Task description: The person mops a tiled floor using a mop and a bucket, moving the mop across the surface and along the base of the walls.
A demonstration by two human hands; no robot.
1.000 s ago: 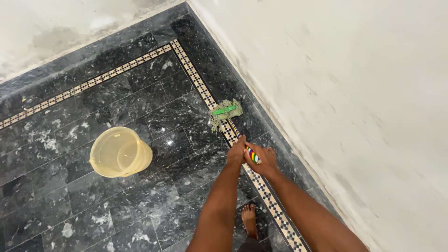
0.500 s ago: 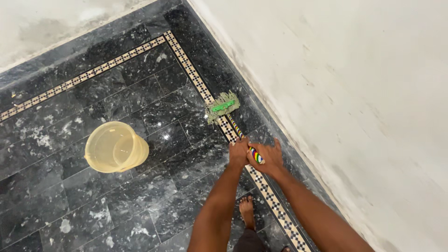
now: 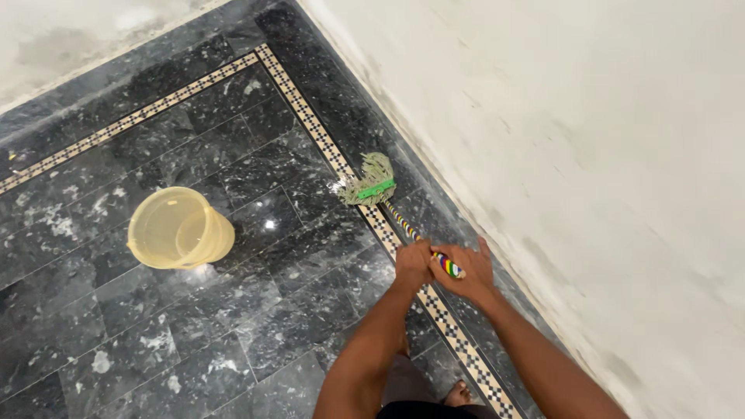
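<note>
A string mop with a pale green head and a green clamp lies on the dark marble floor by the checkered border strip. Its striped, many-coloured handle runs back toward me. My left hand grips the handle near its upper end. My right hand wraps the handle's top end just behind it, fingers partly spread. Both forearms reach in from the bottom of the view.
A translucent yellow bucket stands on the wet tiles to the left of the mop. A pale plastered wall runs along the right, another along the top left. My bare foot shows at the bottom.
The mop head has swung, its strings now fanned toward the wall. My hands have shifted right and lower in view; the bucket sits further left as my head turned.
</note>
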